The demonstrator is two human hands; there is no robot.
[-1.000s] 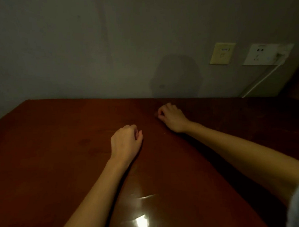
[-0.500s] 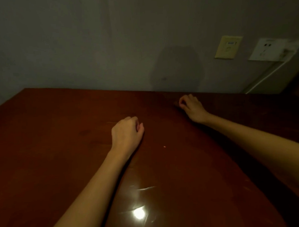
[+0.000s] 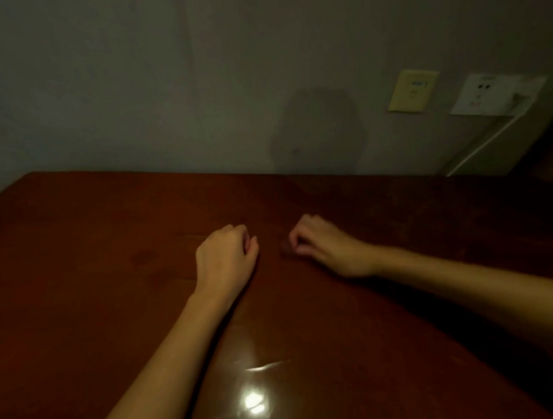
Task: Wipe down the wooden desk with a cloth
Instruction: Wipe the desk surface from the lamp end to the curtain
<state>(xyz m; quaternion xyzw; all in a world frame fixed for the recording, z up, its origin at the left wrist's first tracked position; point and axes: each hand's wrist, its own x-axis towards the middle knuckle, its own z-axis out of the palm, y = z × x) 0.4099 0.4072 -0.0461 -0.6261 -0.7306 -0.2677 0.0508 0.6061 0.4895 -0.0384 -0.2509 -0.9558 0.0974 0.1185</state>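
The dark red-brown wooden desk (image 3: 82,281) fills the lower part of the view. My left hand (image 3: 225,259) rests on it near the middle, fingers curled into a loose fist with nothing in it. Just to its right, my right hand (image 3: 321,243) presses on the desk with curled fingers. A small dark wad that looks like the cloth (image 3: 284,247) pokes out at its fingertips. It is mostly hidden, and the dim light blurs it.
A grey wall stands right behind the desk's far edge. On the wall at the right are a yellowish plate (image 3: 412,91) and a white socket (image 3: 492,97), from which a white cable (image 3: 484,143) runs down. A lamp glare (image 3: 254,400) shines on the near desk.
My right hand swung out to the right along the far edge. It then slid back left and nearer, ending close to my left hand, which stayed put.
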